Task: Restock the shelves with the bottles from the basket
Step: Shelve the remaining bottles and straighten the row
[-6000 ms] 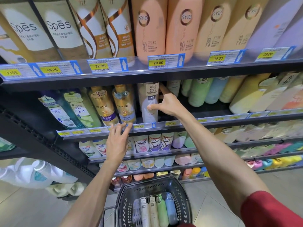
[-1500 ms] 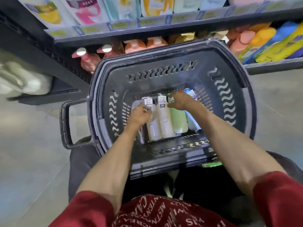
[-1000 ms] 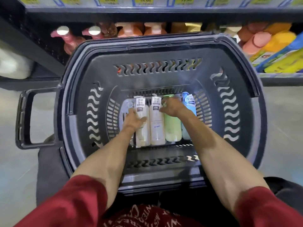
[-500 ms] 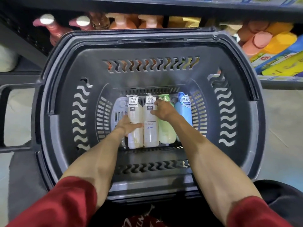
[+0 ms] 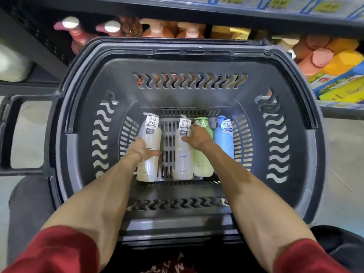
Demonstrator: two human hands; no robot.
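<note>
Reaching down into the dark grey slotted plastic basket [image 5: 299, 154], both bare hands are on bottles in the single head view. The left hand [image 5: 140, 150] is wrapped round the middle of the cream-white pump bottle with a white label [image 5: 148, 146], which lies near the basket floor's left edge, apart from the others. The right hand [image 5: 197, 135] rests curled over the upper part of a second cream-white pump bottle [image 5: 183, 158] and the pale green bottle [image 5: 202, 162] touching it; whether it has closed on either I cannot tell. A light blue bottle [image 5: 223, 140] lies just beside the green one, toward the right wall. All 4 lie flat, pumps toward the far wall. They look like full, rigid, smooth plastic bottles, so probably fairly heavy and a little slippery; the broad mid-body seems a safer hold than the thin pump neck, which could twist or snap. The basket floor is an open grid that a pump spout might catch on, and the walls are deep, so each bottle likely needs lifting straight up. Beyond the far rim stands a low shelf of pink and orange pump bottles [image 5: 157, 30], already crowded, under a row of yellow price tags [image 5: 277, 2]; pale floor tiles [image 5: 344, 154] flank the basket.
</note>
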